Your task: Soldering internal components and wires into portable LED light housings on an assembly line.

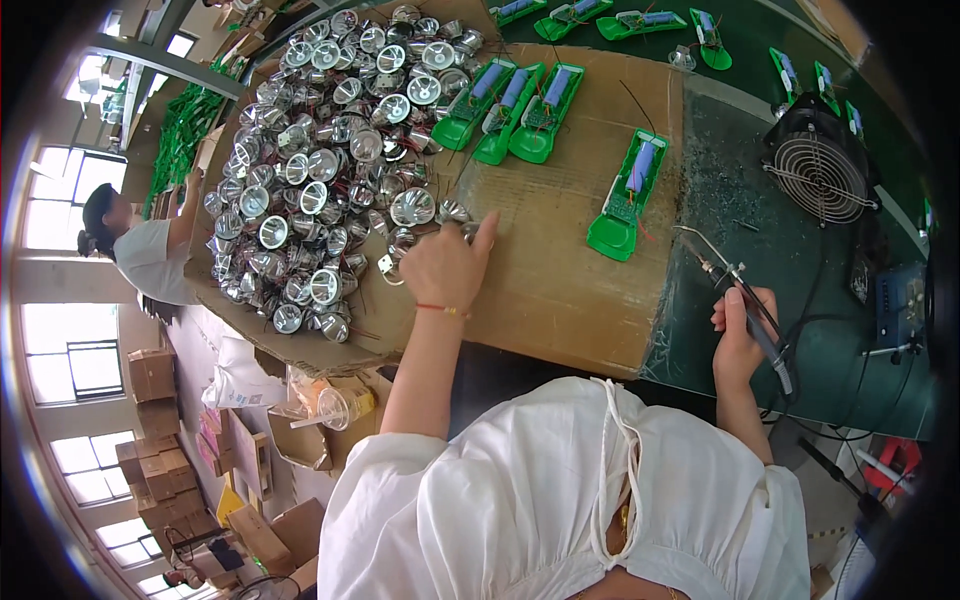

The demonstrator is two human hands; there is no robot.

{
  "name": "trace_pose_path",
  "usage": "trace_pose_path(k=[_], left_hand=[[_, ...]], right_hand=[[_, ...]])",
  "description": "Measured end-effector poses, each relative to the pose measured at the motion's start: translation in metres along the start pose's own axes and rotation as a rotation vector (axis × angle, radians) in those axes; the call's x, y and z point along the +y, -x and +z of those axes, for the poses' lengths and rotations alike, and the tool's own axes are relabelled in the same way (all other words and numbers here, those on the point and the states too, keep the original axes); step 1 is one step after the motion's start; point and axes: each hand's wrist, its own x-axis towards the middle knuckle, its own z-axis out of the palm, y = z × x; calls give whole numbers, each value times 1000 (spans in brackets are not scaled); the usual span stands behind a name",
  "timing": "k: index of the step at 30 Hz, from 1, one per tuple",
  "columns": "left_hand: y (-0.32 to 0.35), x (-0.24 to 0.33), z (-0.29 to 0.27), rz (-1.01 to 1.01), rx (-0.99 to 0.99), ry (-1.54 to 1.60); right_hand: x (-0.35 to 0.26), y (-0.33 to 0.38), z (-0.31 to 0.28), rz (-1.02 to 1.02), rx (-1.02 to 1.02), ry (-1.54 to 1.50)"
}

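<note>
The right hand (740, 342) grips a soldering iron (768, 345) over the dark green bench (705, 335); the left hand (440, 268) touches silvery reflectors (313, 197) heaped on cardboard (560, 300), its grip hidden from me. Green casings (612, 236) lie alongside; brown cartons (170, 470), contents unseen, stand near far windows (85, 362).

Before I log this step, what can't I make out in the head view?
In the head view:
- Left hand: its back hides the curled fingers; grip on the reflector cups unclear.
- Soldering iron: handle partly hidden by the right hand.
- Circuit board in the lone green housing: solder joints too small.
</note>
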Motion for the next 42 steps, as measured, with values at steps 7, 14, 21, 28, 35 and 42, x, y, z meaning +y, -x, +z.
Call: trace_pose_path(k=[7, 14, 21, 28, 35, 42], left_hand=[[5, 29, 25, 662, 334, 325], [6, 46, 11, 557, 281, 366], [-12, 41, 15, 479, -33, 306], [-5, 42, 10, 330, -378, 1023], [1, 64, 6, 259, -373, 1136], [4, 75, 11, 433, -143, 1067]], right_hand=[[-6, 16, -4, 1, -45, 17], [-12, 15, 6, 0, -131, -17], [-16, 14, 8, -27, -167, 16], [-26, 10, 13, -13, -187, -44], [-10, -2, 24, -158, -290, 108], [-14, -3, 35, -138, -193, 129]])
